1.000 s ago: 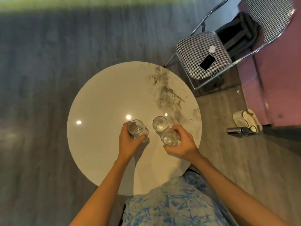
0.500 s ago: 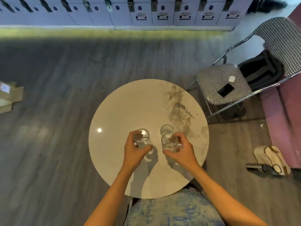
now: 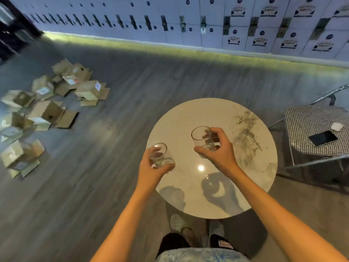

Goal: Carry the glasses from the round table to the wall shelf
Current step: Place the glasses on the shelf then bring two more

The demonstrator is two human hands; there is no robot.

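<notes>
near: a clear, straight-walled tumbler (image 3: 160,156) is gripped in the curled fingers of the left hand (image 3: 151,168), raised over the rim of the round table (image 3: 245,186) | mid: a second glass (image 3: 201,138) – transparent, tilted – is clasped by the right hand (image 3: 219,150) above the tabletop | far: cardboard boxes (image 3: 47,110) are strewn over the floor

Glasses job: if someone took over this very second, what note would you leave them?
Left hand: fingers curled round one clear drinking glass, held above the round white marble table.
Right hand: grips a second clear glass, also off the table.
Done: both picked up; no glass visible on the tabletop.
Left: carry them to the wall shelf, which I cannot pick out in this view, and set them down.
</notes>
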